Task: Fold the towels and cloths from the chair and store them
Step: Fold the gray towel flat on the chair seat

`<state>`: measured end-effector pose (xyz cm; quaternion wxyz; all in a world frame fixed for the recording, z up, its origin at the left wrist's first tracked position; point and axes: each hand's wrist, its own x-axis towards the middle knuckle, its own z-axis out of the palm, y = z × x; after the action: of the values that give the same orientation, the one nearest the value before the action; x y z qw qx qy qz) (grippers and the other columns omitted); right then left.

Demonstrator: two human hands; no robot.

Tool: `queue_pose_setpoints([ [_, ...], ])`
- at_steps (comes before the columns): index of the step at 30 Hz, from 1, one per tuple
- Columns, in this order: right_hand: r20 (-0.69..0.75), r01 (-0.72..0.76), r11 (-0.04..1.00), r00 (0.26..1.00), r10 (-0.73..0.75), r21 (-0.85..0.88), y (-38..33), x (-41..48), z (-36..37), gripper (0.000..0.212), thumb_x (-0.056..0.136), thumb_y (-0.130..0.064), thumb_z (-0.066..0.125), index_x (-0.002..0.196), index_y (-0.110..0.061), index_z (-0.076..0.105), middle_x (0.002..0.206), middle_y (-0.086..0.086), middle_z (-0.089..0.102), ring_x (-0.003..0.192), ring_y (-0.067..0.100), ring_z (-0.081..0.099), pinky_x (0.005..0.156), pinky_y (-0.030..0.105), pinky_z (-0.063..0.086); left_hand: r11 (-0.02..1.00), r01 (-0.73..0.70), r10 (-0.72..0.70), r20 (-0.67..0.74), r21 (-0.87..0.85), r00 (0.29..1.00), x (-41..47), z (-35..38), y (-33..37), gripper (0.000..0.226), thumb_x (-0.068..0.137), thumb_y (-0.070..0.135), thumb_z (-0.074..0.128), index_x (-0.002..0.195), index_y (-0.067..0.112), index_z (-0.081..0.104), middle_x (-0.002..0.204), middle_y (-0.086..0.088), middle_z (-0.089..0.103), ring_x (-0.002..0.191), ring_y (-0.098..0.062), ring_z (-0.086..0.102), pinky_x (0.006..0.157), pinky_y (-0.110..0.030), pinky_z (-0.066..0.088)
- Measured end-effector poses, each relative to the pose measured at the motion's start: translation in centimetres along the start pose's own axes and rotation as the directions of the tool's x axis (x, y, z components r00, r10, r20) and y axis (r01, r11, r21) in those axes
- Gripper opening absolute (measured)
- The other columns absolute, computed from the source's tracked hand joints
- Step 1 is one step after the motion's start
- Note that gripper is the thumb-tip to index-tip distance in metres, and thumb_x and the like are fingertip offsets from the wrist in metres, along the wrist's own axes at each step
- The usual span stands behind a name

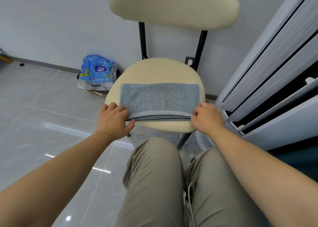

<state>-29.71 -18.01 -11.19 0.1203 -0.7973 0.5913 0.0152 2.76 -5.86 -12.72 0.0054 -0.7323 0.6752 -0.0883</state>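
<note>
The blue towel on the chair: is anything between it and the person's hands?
Nothing visible does. The left hand and right hand grip the near corners of the blue towel, which lies flat on the chair seat.

chair seat (154, 68): cream, round | towel (160, 96): grey-blue, folded, flat across front half, striped hem near front edge

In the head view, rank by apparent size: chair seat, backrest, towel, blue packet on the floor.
1. chair seat and backrest: look about alike, unranked.
2. towel.
3. blue packet, though it lies farther off.
</note>
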Motion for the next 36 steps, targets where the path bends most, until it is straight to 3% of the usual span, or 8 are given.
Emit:
queue_pose_setpoints([
  [4, -0.209, 0.032, 0.999, 0.977, -0.038, -0.028, -2.1, 1.6, -0.5, 0.041, 0.098, -0.036, 0.040, 0.118, -0.018, 0.071, 0.132, -0.001, 0.056, 0.130, 0.021, 0.042, 0.108, 0.041, 0.031, 0.979, 0.079, -0.092, -0.063, -0.187, 0.994, 3.9, -1.7, 3.1, 0.035, 0.097, 0.046, 0.046, 0.098, 0.020, 0.069, 0.105, 0.001, 0.065, 0.103, -0.027, 0.053, 0.093, -0.042, 0.036],
  [7, -0.128, 0.175, 0.983, 0.978, -0.167, 0.052, -5.9, 5.5, -0.2, 0.049, 0.107, -0.037, 0.026, 0.149, -0.019, 0.044, 0.162, 0.000, 0.029, 0.152, 0.021, 0.014, 0.123, 0.042, 0.015, 0.930, 0.020, -0.022, -0.002, -0.367, 1.000, 9.3, -1.8, 6.4, 0.045, 0.103, 0.038, 0.041, 0.139, 0.014, 0.053, 0.148, -0.009, 0.049, 0.139, -0.030, 0.038, 0.114, -0.044, 0.028],
  [10, -0.011, 0.239, 0.970, 0.971, -0.239, 0.041, -8.6, 9.4, 1.4, 0.055, 0.108, -0.040, 0.016, 0.160, -0.020, 0.016, 0.169, -0.002, 0.004, 0.155, 0.020, -0.004, 0.125, 0.044, 0.004, 0.919, 0.081, -0.016, 0.170, -0.387, 0.985, 13.3, 0.6, 8.5, 0.057, 0.106, 0.038, 0.029, 0.157, 0.012, 0.023, 0.166, -0.010, 0.017, 0.154, -0.029, 0.010, 0.124, -0.043, 0.011],
  [21, 0.103, -0.207, 0.976, 0.974, 0.200, 0.060, -2.2, 10.0, 3.4, 0.067, 0.101, -0.058, 0.004, 0.160, -0.028, -0.007, 0.167, -0.008, -0.014, 0.154, 0.020, -0.016, 0.122, 0.055, -0.009, 0.903, 0.359, -0.276, 0.321, -0.236, 0.906, 12.6, 3.8, 6.0, 0.077, 0.099, 0.065, 0.013, 0.160, 0.019, 0.004, 0.168, -0.003, -0.004, 0.154, -0.024, -0.008, 0.124, -0.049, -0.005],
  [26, 0.093, -0.446, 0.881, 0.895, 0.436, 0.160, -0.6, 8.0, 2.9, 0.077, 0.101, -0.062, 0.013, 0.160, -0.014, 0.006, 0.167, 0.014, 0.004, 0.154, 0.032, 0.007, 0.122, 0.054, 0.007, 0.868, 0.468, -0.391, 0.354, -0.166, 0.850, 10.2, 2.8, 5.6, 0.082, 0.098, 0.065, 0.010, 0.160, 0.013, -0.002, 0.167, -0.010, -0.009, 0.153, -0.028, -0.014, 0.121, -0.055, -0.009],
  [30, -0.015, -0.477, 0.858, 0.872, 0.488, 0.188, -0.7, 6.5, 1.5, 0.064, 0.102, -0.056, 0.027, 0.141, -0.005, 0.039, 0.143, 0.021, 0.045, 0.129, 0.039, 0.046, 0.099, 0.048, 0.039, 0.916, 0.303, -0.222, 0.298, -0.264, 0.928, 8.7, 1.2, 9.1, 0.078, 0.101, 0.060, 0.013, 0.159, 0.011, -0.004, 0.167, -0.008, -0.011, 0.153, -0.028, -0.016, 0.123, -0.052, -0.008],
  [33, 0.097, -0.534, 0.797, 0.842, 0.530, 0.281, -0.6, 6.7, 1.4, 0.062, 0.101, -0.058, 0.031, 0.135, -0.007, 0.038, 0.134, 0.019, 0.053, 0.120, 0.038, 0.054, 0.080, 0.044, 0.042, 0.931, 0.173, -0.078, 0.288, -0.322, 0.954, 9.2, 0.6, 10.9, 0.075, 0.102, 0.058, 0.015, 0.160, 0.012, -0.003, 0.168, -0.006, -0.011, 0.153, -0.026, -0.015, 0.124, -0.050, -0.005],
  [36, 0.153, -0.566, 0.764, 0.823, 0.547, 0.310, -0.5, 7.5, 1.4, 0.066, 0.100, -0.059, 0.034, 0.138, -0.005, 0.038, 0.136, 0.018, 0.054, 0.121, 0.038, 0.054, 0.078, 0.043, 0.040, 0.950, 0.093, -0.012, 0.264, -0.297, 0.964, 10.8, 0.9, 11.8, 0.075, 0.102, 0.058, 0.013, 0.160, 0.013, -0.002, 0.168, -0.005, -0.010, 0.153, -0.026, -0.014, 0.124, -0.050, -0.003],
])
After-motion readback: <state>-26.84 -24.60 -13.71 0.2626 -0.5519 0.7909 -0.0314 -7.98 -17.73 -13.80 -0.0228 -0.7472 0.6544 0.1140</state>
